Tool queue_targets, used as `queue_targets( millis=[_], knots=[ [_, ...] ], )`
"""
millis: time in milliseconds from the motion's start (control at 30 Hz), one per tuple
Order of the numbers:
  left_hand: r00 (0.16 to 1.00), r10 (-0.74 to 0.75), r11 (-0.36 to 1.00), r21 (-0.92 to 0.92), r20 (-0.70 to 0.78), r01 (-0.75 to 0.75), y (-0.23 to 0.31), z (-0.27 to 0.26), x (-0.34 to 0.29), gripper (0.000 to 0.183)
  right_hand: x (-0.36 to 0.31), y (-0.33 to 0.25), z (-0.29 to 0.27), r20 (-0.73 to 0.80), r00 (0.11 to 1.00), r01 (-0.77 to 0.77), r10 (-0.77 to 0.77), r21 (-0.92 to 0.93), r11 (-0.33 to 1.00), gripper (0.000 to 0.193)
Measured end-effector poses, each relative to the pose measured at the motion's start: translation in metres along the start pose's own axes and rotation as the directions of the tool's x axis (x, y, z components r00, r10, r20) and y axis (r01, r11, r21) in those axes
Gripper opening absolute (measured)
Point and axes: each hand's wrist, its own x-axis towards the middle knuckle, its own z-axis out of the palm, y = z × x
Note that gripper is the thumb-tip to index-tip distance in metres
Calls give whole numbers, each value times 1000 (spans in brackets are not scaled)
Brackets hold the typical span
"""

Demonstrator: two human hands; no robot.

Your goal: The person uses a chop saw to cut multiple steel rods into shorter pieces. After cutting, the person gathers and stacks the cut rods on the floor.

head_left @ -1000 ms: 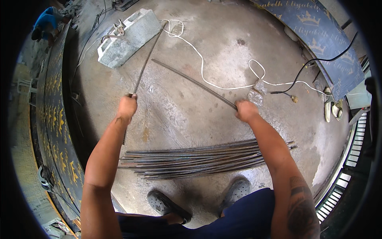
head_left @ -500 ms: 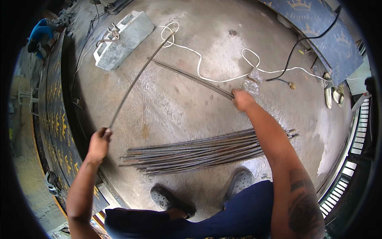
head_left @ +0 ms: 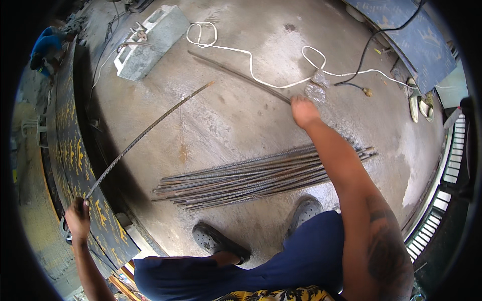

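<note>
At the far left, my left hand (head_left: 78, 218) is closed round the near end of a ribbed steel rebar (head_left: 150, 128). That bar slants up and away over the concrete floor, its rusty tip near the middle. My right hand (head_left: 305, 111), right of centre, grips the right end of more rebar (head_left: 236, 76), which points away to the upper left; whether it is one bar or two side by side I cannot tell. Between my arms, in front of my feet, a loose bundle of rebar (head_left: 251, 175) lies crosswise on the floor, partly hidden by my right forearm.
A grey concrete block (head_left: 155, 45) with a clamp-like metal piece stands at the upper left. White cable (head_left: 241, 50) loops across the far floor near a black cord (head_left: 366, 65). Dark printed boards (head_left: 75, 150) line the left; a person (head_left: 45, 50) crouches beyond. Shoes (head_left: 419, 108) lie right.
My left hand has drawn its rebar left and toward me, so the bar no longer crosses the other rebar. My right hand has shifted slightly, with its far end raised in the picture.
</note>
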Motion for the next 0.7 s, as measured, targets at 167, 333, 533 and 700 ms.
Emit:
queue_targets(
  millis=[167, 333, 533, 700],
  knots=[
    [999, 5, 1000, 12, 41, -5, -2, 17, -17, 22, 34, 1, -16, 186, 982, -37, 28, 48, 998, 31],
    [998, 58, 998, 20, 28, -58, 19, -6, -2, 20, -1, -1, 3, 112, 992, -82, 56, 247, 966, 26],
    [998, 42, 996, -83, 46, -38, 19, -1, -8, 24, -10, -24, -7, 191, 982, -29, 11, 92, 995, 26],
    [994, 59, 992, -118, 90, -48, 16, 0, -1, 35, -13, -26, 13, 131, 991, 15, -6, -61, 998, 29]
  ],
)
